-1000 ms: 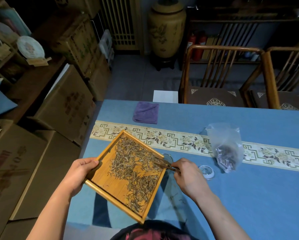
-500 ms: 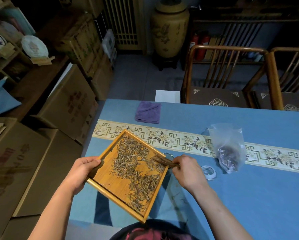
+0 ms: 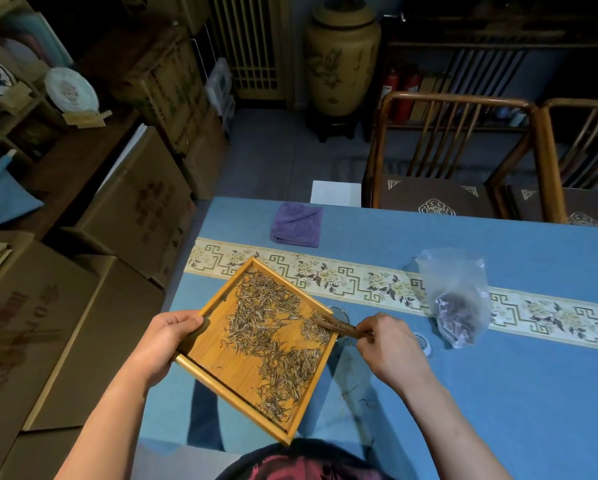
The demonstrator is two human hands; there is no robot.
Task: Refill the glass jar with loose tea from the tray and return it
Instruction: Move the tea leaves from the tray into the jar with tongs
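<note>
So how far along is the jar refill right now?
Done: the lid is off, lying on the blue tablecloth. In hand: the left hand holds the bamboo tray tilted toward the glass jar, whose rim peeks out behind the tray's right edge, while the right hand sweeps with a wooden scoop. Left: most loose tea remains on the tray; then lidding and returning the jar.

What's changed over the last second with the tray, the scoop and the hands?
Little has moved. The right hand still pinches the wooden scoop, whose tip has crept slightly further in over the tray's right edge, among the loose tea. The left hand keeps gripping the tray's left rim, tilted as before above the mostly hidden glass jar. Nothing was taken up or let go. Lid, plastic bag and purple cloth stayed put.
</note>
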